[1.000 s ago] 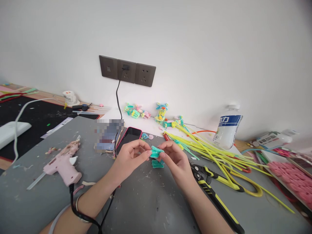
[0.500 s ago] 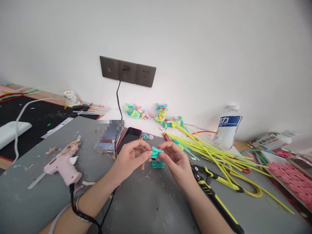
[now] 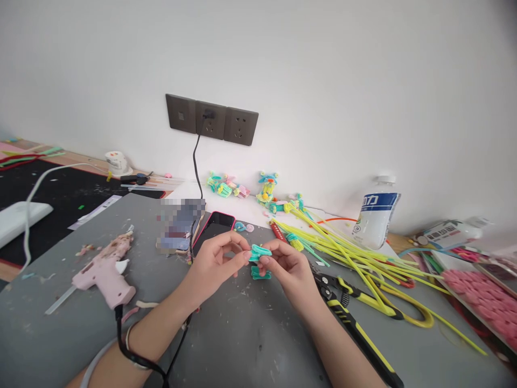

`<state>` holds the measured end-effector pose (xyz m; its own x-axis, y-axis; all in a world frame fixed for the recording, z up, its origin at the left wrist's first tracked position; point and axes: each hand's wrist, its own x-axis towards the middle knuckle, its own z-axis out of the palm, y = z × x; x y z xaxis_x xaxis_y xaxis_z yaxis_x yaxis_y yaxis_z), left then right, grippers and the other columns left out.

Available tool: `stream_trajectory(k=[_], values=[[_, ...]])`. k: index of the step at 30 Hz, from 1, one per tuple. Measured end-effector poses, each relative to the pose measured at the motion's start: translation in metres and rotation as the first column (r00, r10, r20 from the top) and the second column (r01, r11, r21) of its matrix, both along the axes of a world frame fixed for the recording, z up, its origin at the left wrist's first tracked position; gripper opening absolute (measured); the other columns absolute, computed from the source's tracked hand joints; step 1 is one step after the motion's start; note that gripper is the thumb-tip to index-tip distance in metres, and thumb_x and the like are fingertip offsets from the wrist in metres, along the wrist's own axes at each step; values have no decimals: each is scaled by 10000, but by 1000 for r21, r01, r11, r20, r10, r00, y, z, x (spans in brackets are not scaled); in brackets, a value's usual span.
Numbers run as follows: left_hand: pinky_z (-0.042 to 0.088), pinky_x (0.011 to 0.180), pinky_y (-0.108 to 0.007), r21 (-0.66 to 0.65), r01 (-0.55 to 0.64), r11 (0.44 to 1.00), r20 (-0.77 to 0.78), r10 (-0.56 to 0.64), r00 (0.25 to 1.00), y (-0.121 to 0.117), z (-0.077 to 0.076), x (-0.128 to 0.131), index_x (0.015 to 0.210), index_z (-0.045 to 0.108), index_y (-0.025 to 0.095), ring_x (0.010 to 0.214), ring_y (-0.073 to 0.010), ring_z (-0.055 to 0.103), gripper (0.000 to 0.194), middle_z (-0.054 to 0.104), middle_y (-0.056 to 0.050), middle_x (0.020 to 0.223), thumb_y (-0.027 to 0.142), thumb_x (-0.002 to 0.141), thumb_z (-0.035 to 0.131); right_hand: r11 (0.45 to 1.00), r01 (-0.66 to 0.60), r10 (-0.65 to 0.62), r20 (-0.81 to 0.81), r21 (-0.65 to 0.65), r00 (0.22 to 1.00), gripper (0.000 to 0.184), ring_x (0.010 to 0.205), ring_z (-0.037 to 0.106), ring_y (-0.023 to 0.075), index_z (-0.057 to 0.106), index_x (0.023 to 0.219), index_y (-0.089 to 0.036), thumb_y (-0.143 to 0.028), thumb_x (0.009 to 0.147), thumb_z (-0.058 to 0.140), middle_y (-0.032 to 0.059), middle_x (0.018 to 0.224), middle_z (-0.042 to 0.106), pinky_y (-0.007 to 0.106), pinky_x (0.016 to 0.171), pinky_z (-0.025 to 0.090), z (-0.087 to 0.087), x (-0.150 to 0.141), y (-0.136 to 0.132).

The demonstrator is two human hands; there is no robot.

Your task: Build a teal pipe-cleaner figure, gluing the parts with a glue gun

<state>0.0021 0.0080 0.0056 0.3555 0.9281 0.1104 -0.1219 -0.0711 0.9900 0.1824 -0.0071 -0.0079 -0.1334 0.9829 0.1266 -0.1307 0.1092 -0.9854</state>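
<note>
Above the grey mat, my left hand (image 3: 220, 258) and my right hand (image 3: 288, 267) meet at a small folded piece of turquoise pipe cleaner (image 3: 259, 251). Left thumb and fingertips pinch its left end; the right thumb and index finger close on its right side. Just below lies a second turquoise folded piece (image 3: 260, 273), partly hidden by the pinched one; I cannot tell whether the two are joined. Beyond my right hand sits a small turquoise-and-yellow bundle (image 3: 294, 242), beside loose yellow pipe cleaners (image 3: 339, 250).
A pink glue gun (image 3: 105, 272) lies at left, its black cord running under my left forearm. Yellow-black pliers (image 3: 355, 328) rest by my right forearm. Behind are phones (image 3: 218, 222), fuzzy figures (image 3: 267, 188) and a white bottle (image 3: 377, 215).
My right hand has shifted slightly left and down, its fingers bending a little more around the turquoise piece. My left hand stays almost still.
</note>
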Motion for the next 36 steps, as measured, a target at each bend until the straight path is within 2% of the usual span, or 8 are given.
stream_trajectory(k=[6, 11, 26, 31, 36], values=[[457, 497, -212, -53, 16, 998, 11, -15, 1000, 2, 0, 0, 832, 635, 177, 674, -145, 577, 165, 589, -9, 743, 336, 849, 679, 1000, -1, 1, 23, -11, 1000, 287, 563, 587, 134, 688, 798, -193, -467, 799, 775, 8, 643, 657, 264, 549, 517, -4, 2, 0], [463, 503, -229, -85, -8, 996, -4, 8, 1000, 2, 3, 0, 817, 628, 172, 580, -126, 561, 216, 600, 6, 680, 373, 812, 707, 999, -22, 23, 35, -38, 999, 308, 580, 579, 138, 688, 814, -188, -484, 794, 773, 7, 654, 647, 277, 570, 519, -3, 1, 1], [458, 521, -235, -83, -16, 996, -10, 15, 1000, 4, -3, -1, 828, 646, 168, 608, -139, 567, 265, 603, 3, 674, 421, 802, 720, 997, -32, 31, -21, -66, 999, 359, 512, 516, 101, 613, 788, -195, -507, 770, 789, -34, 605, 595, 236, 513, 453, -3, -1, 4], [463, 568, -250, -70, -47, 996, -40, 44, 998, 5, -1, 0, 808, 652, 172, 615, -144, 577, 265, 614, 5, 665, 424, 782, 730, 999, -12, 11, -29, -40, 1000, 372, 496, 491, 95, 618, 781, -194, -513, 746, 806, -40, 586, 577, 228, 488, 439, -9, -1, 7], [449, 598, -252, -50, -64, 997, -79, 60, 995, 5, -2, -2, 811, 662, 177, 660, -158, 591, 238, 617, -3, 686, 409, 804, 712, 998, 1, -4, -45, -56, 999, 394, 446, 409, 68, 609, 790, -189, -537, 752, 789, -66, 544, 511, 184, 393, 310, -12, -2, 7]])
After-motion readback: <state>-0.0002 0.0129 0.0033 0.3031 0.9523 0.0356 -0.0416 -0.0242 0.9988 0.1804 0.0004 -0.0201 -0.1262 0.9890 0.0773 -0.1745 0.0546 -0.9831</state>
